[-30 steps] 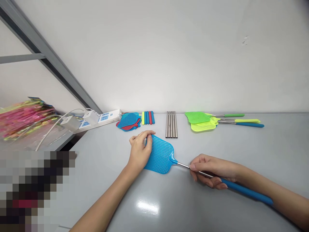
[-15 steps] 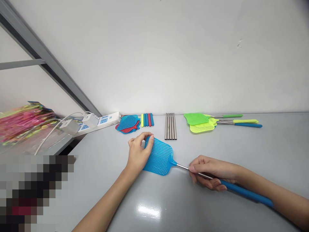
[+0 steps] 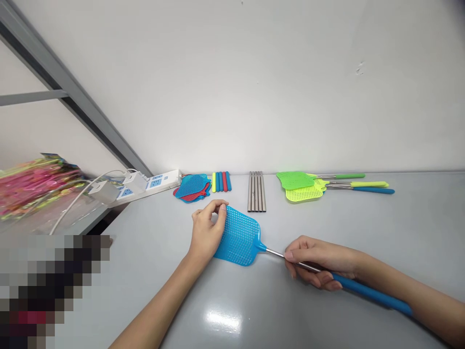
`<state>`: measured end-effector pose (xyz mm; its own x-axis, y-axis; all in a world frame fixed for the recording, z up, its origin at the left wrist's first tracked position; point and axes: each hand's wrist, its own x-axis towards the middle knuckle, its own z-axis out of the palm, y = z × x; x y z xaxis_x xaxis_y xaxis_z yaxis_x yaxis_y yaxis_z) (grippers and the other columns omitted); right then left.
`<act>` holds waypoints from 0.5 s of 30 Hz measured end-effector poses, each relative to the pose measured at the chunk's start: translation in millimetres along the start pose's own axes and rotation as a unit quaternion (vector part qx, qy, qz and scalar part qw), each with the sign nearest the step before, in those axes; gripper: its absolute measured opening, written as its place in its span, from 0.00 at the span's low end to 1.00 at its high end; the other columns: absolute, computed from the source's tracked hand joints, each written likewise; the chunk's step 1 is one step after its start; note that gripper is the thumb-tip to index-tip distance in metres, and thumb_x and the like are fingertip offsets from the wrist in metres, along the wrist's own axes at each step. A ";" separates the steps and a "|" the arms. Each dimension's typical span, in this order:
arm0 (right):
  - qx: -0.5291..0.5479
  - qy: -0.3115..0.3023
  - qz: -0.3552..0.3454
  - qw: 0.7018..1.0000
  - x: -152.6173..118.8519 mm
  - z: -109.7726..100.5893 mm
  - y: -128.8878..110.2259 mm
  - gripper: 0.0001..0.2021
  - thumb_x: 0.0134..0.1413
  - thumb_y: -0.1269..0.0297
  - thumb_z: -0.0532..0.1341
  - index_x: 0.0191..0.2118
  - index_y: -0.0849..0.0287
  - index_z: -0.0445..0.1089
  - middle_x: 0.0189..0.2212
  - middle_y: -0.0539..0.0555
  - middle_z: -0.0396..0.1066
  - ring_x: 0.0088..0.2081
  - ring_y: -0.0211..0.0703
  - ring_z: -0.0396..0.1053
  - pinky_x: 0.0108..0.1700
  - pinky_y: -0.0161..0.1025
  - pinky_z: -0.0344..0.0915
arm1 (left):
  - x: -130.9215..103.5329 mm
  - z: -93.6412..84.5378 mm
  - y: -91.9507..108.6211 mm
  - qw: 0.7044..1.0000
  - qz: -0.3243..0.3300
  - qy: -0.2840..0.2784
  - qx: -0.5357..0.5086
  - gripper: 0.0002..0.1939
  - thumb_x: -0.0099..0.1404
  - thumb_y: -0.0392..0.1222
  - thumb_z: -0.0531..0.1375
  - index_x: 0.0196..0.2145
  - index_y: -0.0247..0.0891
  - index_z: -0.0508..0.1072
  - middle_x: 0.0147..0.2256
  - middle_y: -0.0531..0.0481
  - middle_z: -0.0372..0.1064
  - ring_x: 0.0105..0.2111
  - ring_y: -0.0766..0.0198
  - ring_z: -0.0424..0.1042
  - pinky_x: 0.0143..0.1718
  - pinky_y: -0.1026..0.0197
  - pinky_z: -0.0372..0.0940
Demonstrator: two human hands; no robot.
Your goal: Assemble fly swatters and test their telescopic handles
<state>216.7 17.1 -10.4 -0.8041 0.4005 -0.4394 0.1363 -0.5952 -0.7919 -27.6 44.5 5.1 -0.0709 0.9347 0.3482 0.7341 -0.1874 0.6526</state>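
Observation:
A blue fly swatter with a perforated head (image 3: 241,237) lies across the middle of the view, its metal rod and blue handle (image 3: 370,292) running down to the right. My left hand (image 3: 209,228) grips the far left edge of the head between thumb and fingers. Around the metal rod, just ahead of the handle, my right hand (image 3: 314,261) is closed. The end of the handle rests by my right wrist. Behind the swatter stand several metal tubes (image 3: 256,191) side by side.
Blue and red swatter heads (image 3: 194,186) and several coloured handles (image 3: 221,182) lie along the wall. Right of the tubes are green and yellow swatters (image 3: 303,194). A power strip (image 3: 160,183) with plugs and packaged pink items (image 3: 39,184) are on the left of the grey table (image 3: 308,320).
My left hand has shifted very slightly left along the swatter head's edge. The swatter and my right hand look almost unmoved.

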 end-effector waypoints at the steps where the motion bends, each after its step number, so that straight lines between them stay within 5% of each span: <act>1: 0.000 0.000 0.000 1.000 0.1 0.0 0.0 0.14 0.53 0.61 0.52 0.27 0.66 0.66 0.10 0.45 0.59 0.08 0.25 0.44 0.06 0.24 0.47 | 0.0 0.0 -0.2 1.000 -0.002 0.000 -0.001 0.13 0.61 0.45 0.48 0.35 0.40 0.70 0.34 0.51 0.70 0.37 0.61 0.66 0.42 0.57 0.57; 15: 0.032 0.002 -0.017 0.999 0.6 -5.2 2.7 0.14 0.54 0.60 0.52 0.28 0.65 0.67 0.10 0.45 0.59 0.08 0.25 0.43 0.06 0.24 0.48 | 2.6 1.8 -4.9 0.999 0.017 0.006 -0.045 0.13 0.58 0.35 0.48 0.37 0.37 0.69 0.36 0.51 0.70 0.36 0.63 0.68 0.40 0.62 0.61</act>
<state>219.6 19.3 -15.0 -0.8055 0.4233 -0.4148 0.0725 -0.6243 -0.7778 -30.3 48.3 1.5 -0.0558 0.9238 0.3787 0.6733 -0.2453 0.6975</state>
